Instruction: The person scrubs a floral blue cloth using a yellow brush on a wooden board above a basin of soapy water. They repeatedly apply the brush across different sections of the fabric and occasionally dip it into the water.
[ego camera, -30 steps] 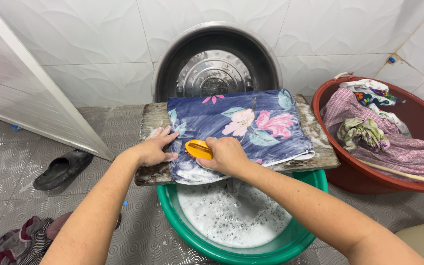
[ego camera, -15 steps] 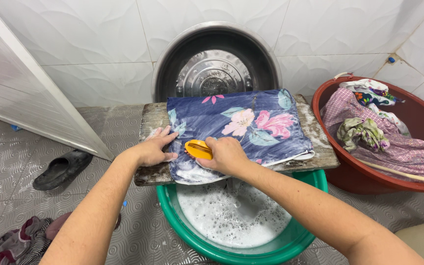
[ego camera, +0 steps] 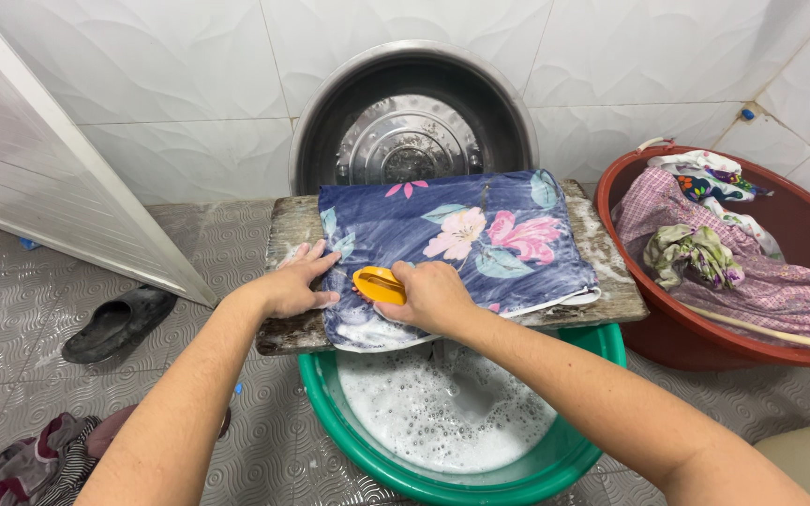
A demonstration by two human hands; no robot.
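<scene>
Far left: a dark slipper [ego camera: 114, 323] lies on the wet patterned floor, with a heap of cloth [ego camera: 39, 459] at the bottom corner.

Left hand [ego camera: 294, 286]: flat, fingers loosely spread, pressing the near-left edge of the navy floral cloth [ego camera: 466, 239] onto the wooden board [ego camera: 611, 276]. Same spot as half a second and a second ago; it works as an anchor.

Centre: the cloth is spread over the board, which bridges a green basin [ego camera: 602, 440] of sudsy water. Foam shows on the cloth's near-left corner. A steel basin [ego camera: 410, 103] leans against the tiled wall behind.

Right hand [ego camera: 433, 292]: fingers curled together around an orange scrub brush [ego camera: 379, 284], bristles down on the cloth just beside the left hand. Against the earlier pictures the brush has barely shifted; no clear stroke to read. Judgement: scrubbing sits at the near-left patch, with the rest of the cloth showing no suds.

Right: a red tub [ego camera: 705, 351] holds a heap of mixed laundry [ego camera: 705, 253], with a pale stick across its rim.
</scene>
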